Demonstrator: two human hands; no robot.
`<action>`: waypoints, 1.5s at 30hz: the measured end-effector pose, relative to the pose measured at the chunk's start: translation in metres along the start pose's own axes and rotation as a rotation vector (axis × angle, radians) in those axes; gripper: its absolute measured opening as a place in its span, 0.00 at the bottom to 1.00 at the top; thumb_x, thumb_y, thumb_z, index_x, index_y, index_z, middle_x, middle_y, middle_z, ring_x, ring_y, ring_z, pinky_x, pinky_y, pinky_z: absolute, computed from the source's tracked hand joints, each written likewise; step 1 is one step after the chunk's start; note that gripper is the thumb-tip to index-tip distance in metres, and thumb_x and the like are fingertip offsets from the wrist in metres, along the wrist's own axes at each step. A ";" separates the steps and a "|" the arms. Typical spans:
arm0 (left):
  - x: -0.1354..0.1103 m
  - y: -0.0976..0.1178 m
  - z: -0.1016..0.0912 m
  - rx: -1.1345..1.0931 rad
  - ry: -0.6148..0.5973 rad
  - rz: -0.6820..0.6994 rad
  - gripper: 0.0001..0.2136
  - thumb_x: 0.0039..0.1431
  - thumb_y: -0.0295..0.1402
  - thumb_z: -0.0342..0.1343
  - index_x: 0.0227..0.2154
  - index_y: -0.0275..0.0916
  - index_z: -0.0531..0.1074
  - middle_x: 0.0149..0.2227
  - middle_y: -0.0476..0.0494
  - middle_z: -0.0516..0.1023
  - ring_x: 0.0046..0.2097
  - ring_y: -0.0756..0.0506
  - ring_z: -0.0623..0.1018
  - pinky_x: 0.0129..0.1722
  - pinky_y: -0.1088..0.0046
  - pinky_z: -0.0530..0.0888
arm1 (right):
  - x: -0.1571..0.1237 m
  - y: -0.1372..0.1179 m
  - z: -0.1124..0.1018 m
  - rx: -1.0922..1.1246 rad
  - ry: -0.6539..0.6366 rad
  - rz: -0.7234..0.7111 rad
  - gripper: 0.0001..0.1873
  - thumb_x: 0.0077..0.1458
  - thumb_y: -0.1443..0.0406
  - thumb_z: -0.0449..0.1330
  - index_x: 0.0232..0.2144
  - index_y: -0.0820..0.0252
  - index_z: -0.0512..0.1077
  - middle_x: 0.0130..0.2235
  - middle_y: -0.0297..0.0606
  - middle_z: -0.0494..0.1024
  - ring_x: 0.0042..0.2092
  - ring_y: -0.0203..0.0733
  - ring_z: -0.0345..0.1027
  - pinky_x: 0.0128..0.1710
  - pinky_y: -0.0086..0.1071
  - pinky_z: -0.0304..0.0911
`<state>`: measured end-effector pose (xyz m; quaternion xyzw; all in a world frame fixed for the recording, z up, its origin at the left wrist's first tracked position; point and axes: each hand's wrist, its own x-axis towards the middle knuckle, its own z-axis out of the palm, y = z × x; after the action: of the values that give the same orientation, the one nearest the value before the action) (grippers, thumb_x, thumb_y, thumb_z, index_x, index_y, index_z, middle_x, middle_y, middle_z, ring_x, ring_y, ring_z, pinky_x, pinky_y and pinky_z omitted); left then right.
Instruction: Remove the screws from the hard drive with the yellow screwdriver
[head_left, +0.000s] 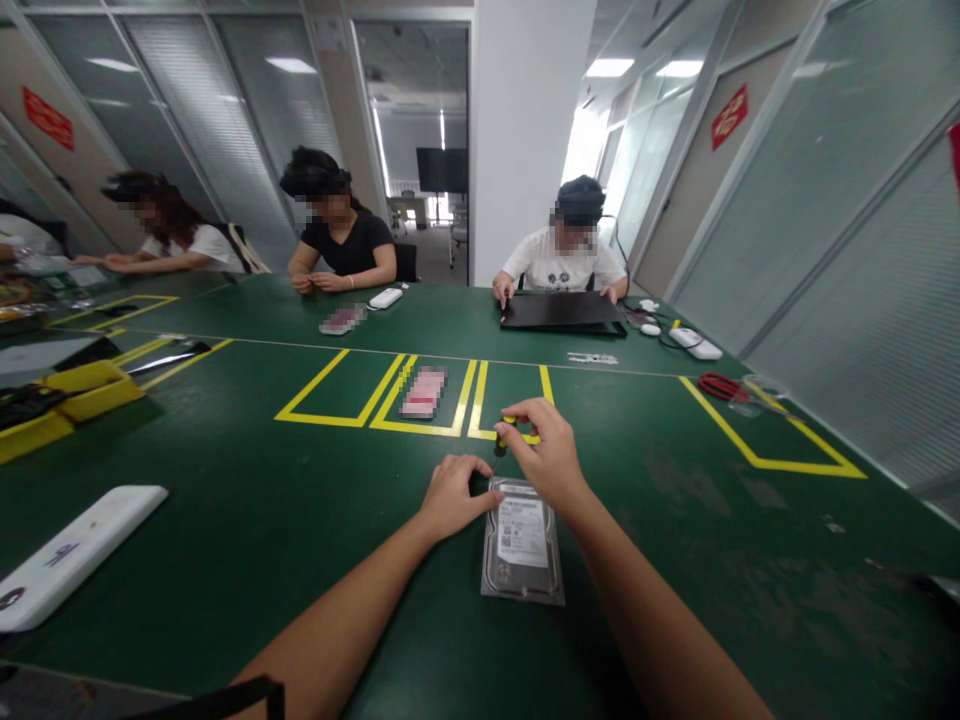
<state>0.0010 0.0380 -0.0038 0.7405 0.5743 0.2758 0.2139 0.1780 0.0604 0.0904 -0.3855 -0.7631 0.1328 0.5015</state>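
Observation:
A silver hard drive (523, 575) with a white label lies flat on the green table in front of me. My left hand (455, 497) steadies its far left corner, thumb on the top face and fingers along the far side. Between the fingertips of my right hand (549, 452) is a screwdriver (502, 437) with a black and yellow handle. It stands nearly upright over that same corner, its thin shaft pointing down between my hands. Whether the tip sits in a screw is too small to tell.
Yellow tape (322, 420) marks out boxes on the table. A pink-screened phone (424, 392) lies in one. Red-handled scissors (721, 386) are at the right, a long white device (82, 555) and yellow bins (94, 390) at the left. Several people sit across the table, one holding a black panel (562, 311).

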 end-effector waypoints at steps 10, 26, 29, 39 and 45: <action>-0.001 -0.001 0.001 0.007 0.010 0.008 0.15 0.53 0.42 0.65 0.41 0.43 0.73 0.45 0.48 0.78 0.50 0.39 0.71 0.49 0.62 0.65 | -0.002 0.004 0.003 0.020 0.019 -0.023 0.08 0.59 0.67 0.59 0.41 0.58 0.75 0.41 0.38 0.78 0.43 0.43 0.69 0.41 0.36 0.62; -0.002 0.002 -0.001 -0.001 -0.014 -0.007 0.14 0.53 0.42 0.64 0.39 0.43 0.72 0.41 0.50 0.79 0.45 0.41 0.73 0.46 0.64 0.63 | -0.003 0.002 0.004 0.008 0.063 -0.017 0.07 0.58 0.67 0.59 0.40 0.58 0.75 0.38 0.37 0.77 0.39 0.41 0.68 0.37 0.34 0.62; -0.002 0.004 -0.002 -0.003 -0.017 -0.008 0.13 0.53 0.42 0.64 0.39 0.43 0.72 0.41 0.50 0.79 0.45 0.41 0.73 0.45 0.64 0.63 | -0.003 0.003 0.005 0.026 0.070 -0.013 0.06 0.57 0.64 0.62 0.38 0.59 0.75 0.38 0.38 0.75 0.38 0.41 0.67 0.37 0.34 0.61; -0.001 0.002 -0.001 -0.002 -0.010 0.008 0.14 0.54 0.43 0.64 0.39 0.44 0.71 0.42 0.50 0.79 0.46 0.41 0.73 0.46 0.64 0.63 | -0.002 0.005 0.004 -0.019 0.075 -0.022 0.07 0.57 0.67 0.60 0.38 0.57 0.75 0.36 0.37 0.78 0.39 0.42 0.69 0.38 0.36 0.62; -0.001 0.003 -0.001 0.016 -0.013 0.008 0.14 0.53 0.43 0.64 0.39 0.44 0.71 0.42 0.51 0.79 0.46 0.41 0.73 0.45 0.64 0.63 | -0.002 0.004 0.004 0.030 0.054 -0.017 0.06 0.57 0.64 0.62 0.38 0.57 0.75 0.38 0.38 0.77 0.41 0.43 0.68 0.39 0.36 0.62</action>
<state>0.0021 0.0359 -0.0015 0.7461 0.5722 0.2674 0.2106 0.1765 0.0623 0.0846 -0.3747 -0.7505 0.1296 0.5288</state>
